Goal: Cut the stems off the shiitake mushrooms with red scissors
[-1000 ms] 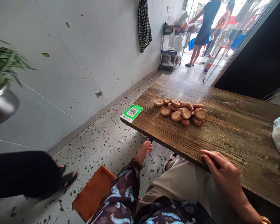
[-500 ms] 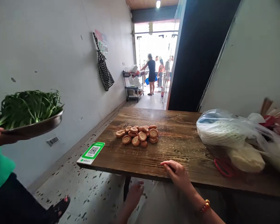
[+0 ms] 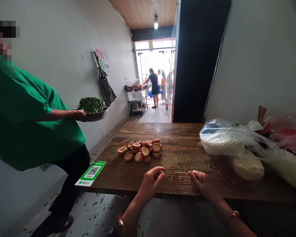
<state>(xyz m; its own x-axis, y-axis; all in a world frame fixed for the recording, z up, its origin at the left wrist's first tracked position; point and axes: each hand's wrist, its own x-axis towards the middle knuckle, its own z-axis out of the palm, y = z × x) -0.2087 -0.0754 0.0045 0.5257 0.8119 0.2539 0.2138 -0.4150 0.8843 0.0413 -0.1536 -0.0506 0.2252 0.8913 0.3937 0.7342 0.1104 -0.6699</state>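
Observation:
Round browned breads point(image 3: 145, 151) lie in a loose pile on a dark wooden table point(image 3: 172, 164). Just in front of the pile, my left hand point(image 3: 151, 182) hovers over the table's near edge, fingers bent and the thumb apart from them, with nothing held. To its right, my right hand point(image 3: 199, 182) is close above the tabletop, its fingers curled in and the thumb against them. No object shows in it, and its outline is a little blurred. Neither hand touches the breads.
A person in a green shirt point(image 3: 39, 108) at left carries a metal bowl point(image 3: 97, 116) of leafy greens point(image 3: 91, 104). A green QR card point(image 3: 91, 173) lies on the left corner. Plastic bags point(image 3: 219, 138), a pale round lump point(image 3: 249, 166) and red scissors point(image 3: 227, 177) crowd the right.
My left hand has risen from below the table edge to above it. My right hand has curled and shifted slightly right. The person with the bowl has moved forward along the wall.

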